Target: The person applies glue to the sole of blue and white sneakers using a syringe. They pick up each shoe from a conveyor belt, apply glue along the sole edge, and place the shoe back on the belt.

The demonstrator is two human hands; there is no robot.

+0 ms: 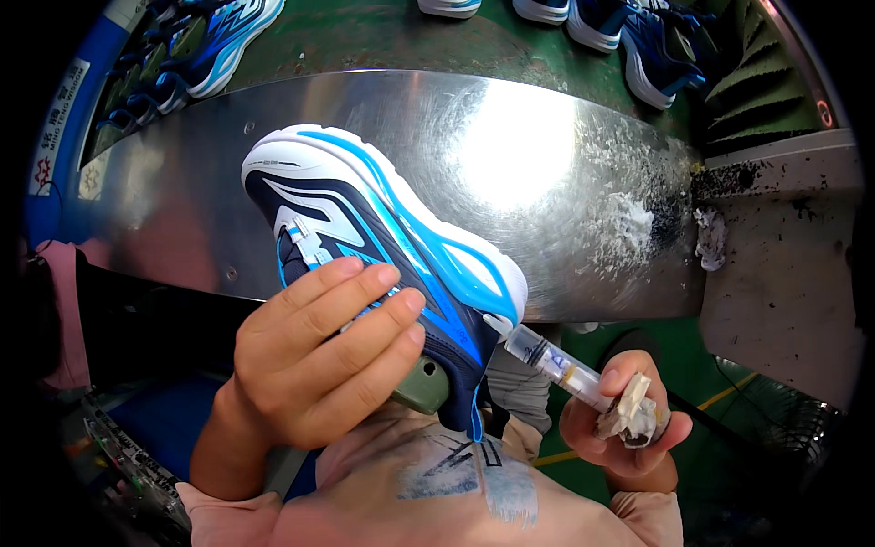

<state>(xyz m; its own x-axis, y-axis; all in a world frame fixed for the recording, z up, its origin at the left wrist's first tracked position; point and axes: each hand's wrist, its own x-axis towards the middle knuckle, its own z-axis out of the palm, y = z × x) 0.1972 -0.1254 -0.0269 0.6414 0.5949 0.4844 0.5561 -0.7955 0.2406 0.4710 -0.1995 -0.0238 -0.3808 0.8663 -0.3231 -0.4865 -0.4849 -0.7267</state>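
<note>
A navy, blue and white running shoe (387, 214) lies tilted on its side, toe pointing to the far left and sole facing away from me. My left hand (310, 356) is closed on its upper, the fingers spread across the side. A dark green shoe last (424, 387) shows in the shoe's opening. In my right hand (629, 415) is a clear plastic syringe (558, 366), gripped near its plunger end, which is caked with a whitish crust (632, 415). Its front end meets the heel, where sole and upper join; whether it touches is hard to tell.
A shiny metal ledge (383, 105) runs across in front of me, with white dried residue (629, 223) at its right. Beyond it, similar shoes stand on a green surface (365, 46), at far left (214, 59) and far right (658, 59). A stained grey metal panel (775, 292) borders the right.
</note>
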